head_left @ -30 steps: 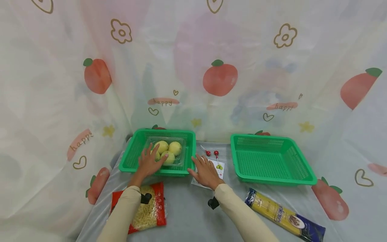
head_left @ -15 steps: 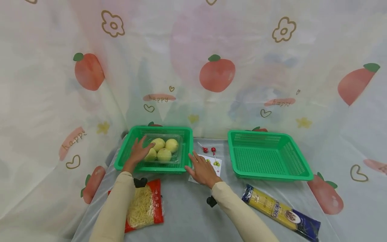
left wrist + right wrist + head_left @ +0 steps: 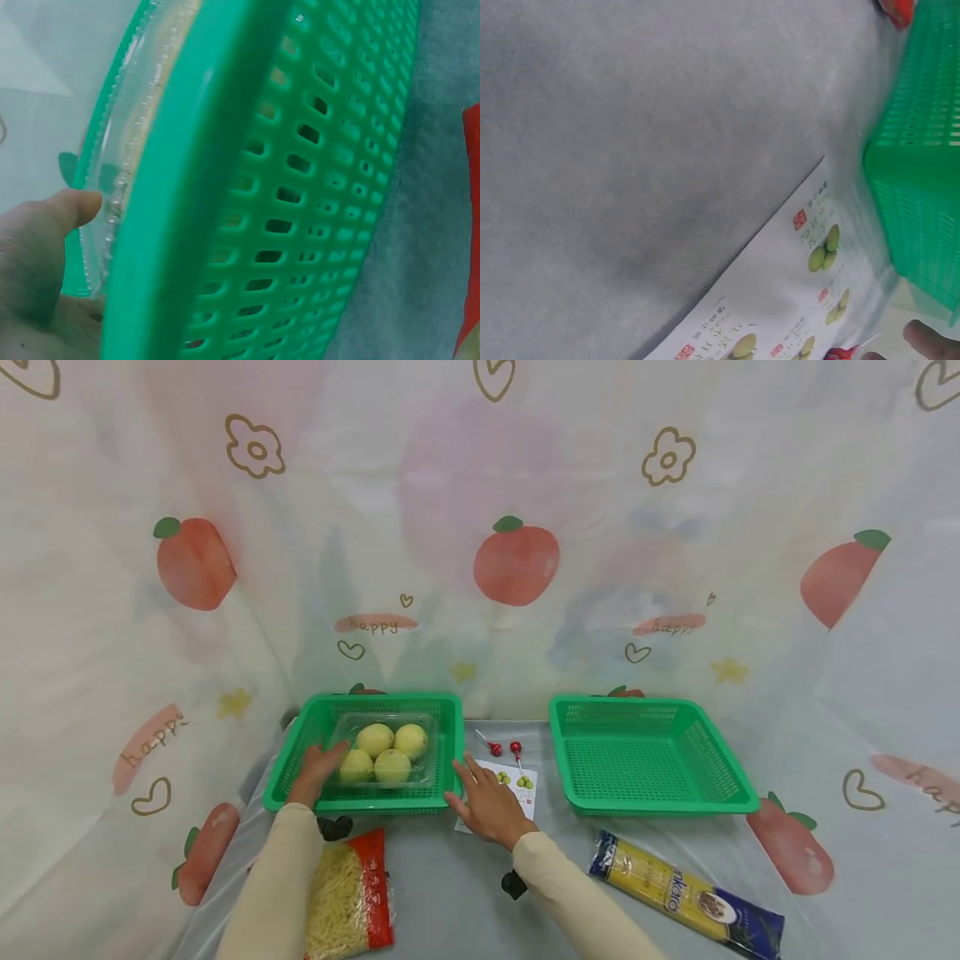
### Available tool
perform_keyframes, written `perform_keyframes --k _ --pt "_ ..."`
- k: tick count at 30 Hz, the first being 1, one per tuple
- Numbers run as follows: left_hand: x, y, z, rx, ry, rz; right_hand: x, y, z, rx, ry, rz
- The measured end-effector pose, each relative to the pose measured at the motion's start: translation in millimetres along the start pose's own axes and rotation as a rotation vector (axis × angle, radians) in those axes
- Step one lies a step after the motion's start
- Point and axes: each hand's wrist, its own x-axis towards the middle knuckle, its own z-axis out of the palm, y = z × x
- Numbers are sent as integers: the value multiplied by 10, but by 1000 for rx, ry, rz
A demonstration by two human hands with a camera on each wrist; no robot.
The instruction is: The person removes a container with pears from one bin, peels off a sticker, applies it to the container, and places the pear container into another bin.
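Evidently far left in the scene: a clear plastic box (image 3: pixel 428 768) with four pale yellow-green fruits (image 3: pixel 393 767), lying flat inside the left green basket (image 3: pixel 457 735). Left hand (image 3: pixel 317 770) at the box's left end, thumb at the rim, other fingers mostly hidden behind the basket wall; cannot tell whether really grasping or only touching. Right hand (image 3: pixel 487 802) spread, holding nothing, just beside the basket's right rim and above a printed sheet (image 3: pixel 527 785); contact with that rim unclear. Near left, a pasta bag (image 3: pixel 341 893); near right, a yellow-and-blue pack (image 3: pixel 686 893); far of the sheet, two red lollipops (image 3: pixel 496 749); to the right, a second green basket (image 3: pixel 637 768). By judgement, fairly weighty from the fruits, yet thin-walled, springy and probably slippery, liable to buckle under a hard one-sided squeeze; fruits likely firm but bruisable. Best to take hold at both short ends, fingers low beneath the rim, thumbs over the edge, holding level and pressing lightly.
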Motion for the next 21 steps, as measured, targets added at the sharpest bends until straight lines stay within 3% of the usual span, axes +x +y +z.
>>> perform_keyframes --k 3,10,16,21 --pt "-16 -81 -31 16 6 -47 -23 -44 37 0 -14 2" --pt "9 -158 -116 -60 -34 -82 -37 -39 86 2 -6 8" --pt "-25 -89 -126 -77 -53 -34 -12 -2 69 36 18 25" --pt "-103 -27 -107 -90 -8 -19 -15 24 4 56 51 30"
